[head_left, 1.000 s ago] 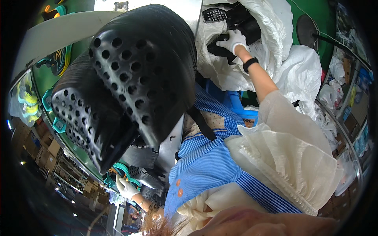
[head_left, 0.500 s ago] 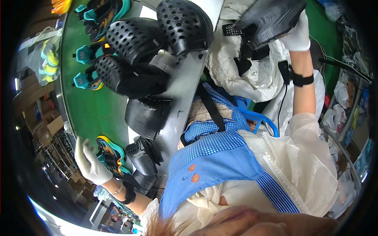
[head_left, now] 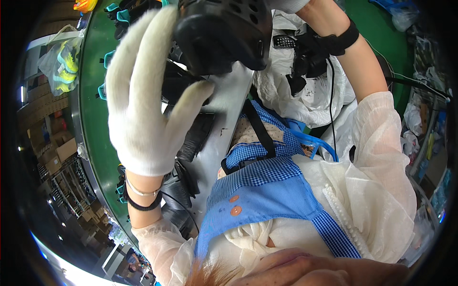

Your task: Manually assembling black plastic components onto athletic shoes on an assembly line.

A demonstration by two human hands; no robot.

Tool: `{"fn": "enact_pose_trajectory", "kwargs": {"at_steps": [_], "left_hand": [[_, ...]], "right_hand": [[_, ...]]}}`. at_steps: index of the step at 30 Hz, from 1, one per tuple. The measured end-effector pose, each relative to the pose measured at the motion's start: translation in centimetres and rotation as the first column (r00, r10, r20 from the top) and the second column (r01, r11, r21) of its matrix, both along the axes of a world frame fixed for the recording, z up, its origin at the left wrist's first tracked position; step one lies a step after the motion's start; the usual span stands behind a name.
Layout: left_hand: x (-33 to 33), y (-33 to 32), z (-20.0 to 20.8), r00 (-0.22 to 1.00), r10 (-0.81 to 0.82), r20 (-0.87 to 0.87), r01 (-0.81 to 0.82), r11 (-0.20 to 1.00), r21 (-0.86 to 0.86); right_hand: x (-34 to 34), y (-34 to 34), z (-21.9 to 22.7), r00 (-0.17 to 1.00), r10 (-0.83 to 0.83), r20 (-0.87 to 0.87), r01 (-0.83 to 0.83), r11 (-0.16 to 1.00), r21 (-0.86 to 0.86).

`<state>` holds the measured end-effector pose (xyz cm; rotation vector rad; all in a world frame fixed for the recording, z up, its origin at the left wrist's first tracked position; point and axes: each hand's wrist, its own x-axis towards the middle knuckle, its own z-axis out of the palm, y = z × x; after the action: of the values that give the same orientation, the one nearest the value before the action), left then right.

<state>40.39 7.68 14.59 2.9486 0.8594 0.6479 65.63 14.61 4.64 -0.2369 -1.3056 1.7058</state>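
Observation:
A black rounded shell with punched holes (head_left: 222, 38) is lifted close in front of me at the top edge. My right hand (head_left: 288, 5), in a white glove, grips its right side; most of those fingers are cut off or hidden behind it. On the shell's left, my left hand (head_left: 143, 105), also gloved, is open. Its long fingers reach up along the shell's left edge, and its thumb stands apart below. Whether the fingertips touch the shell I cannot tell. Beneath and behind my left hand, more black curved pieces (head_left: 195, 138) lie on the metal tabletop (head_left: 222, 121), partly covered.
To the right of the table sits an open white sack (head_left: 329, 95) with black pieces in it. A blue plastic stool (head_left: 312, 140) is beside it. Along the left runs a green surface (head_left: 90, 81) with teal-and-black shoes; a clear bag of yellow shoes (head_left: 64, 71) hangs beyond.
My right hand has moved left from above the sack with the black shell, now nearer the camera. My left hand has risen from the lower left to the shell's left side.

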Motion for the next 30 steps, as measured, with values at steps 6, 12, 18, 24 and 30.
{"fn": "enact_pose_trajectory", "kwargs": {"at_steps": [6,12,18,24,30], "left_hand": [[2.2,1.0,-1.5,0.97,0.006,0.243,0.046,0.977,-0.208],[2.3,2.3,-2.9,0.937,-0.039,0.346,0.143,0.95,-0.278],[3.3,2.7,-2.7,0.972,0.095,0.213,-0.013,0.935,-0.355],[2.7,3.9,-3.4,0.943,0.116,0.312,0.014,0.923,-0.386],[3.3,6.4,-3.1,0.943,0.066,0.326,0.1,0.878,-0.468]], "right_hand": [[0.1,0.8,-0.4,0.994,-0.073,0.081,0.078,0.995,-0.064],[-0.4,0.5,0.6,0.99,-0.057,0.128,0.052,0.998,0.044],[1.5,0.1,0.7,0.33,-0.861,0.387,0.054,0.427,0.903],[3.5,-1.2,-9.7,0.647,-0.734,0.205,0.569,0.644,0.511],[-0.3,-6.0,-11.6,0.177,-0.782,0.598,0.743,0.504,0.44]]}}
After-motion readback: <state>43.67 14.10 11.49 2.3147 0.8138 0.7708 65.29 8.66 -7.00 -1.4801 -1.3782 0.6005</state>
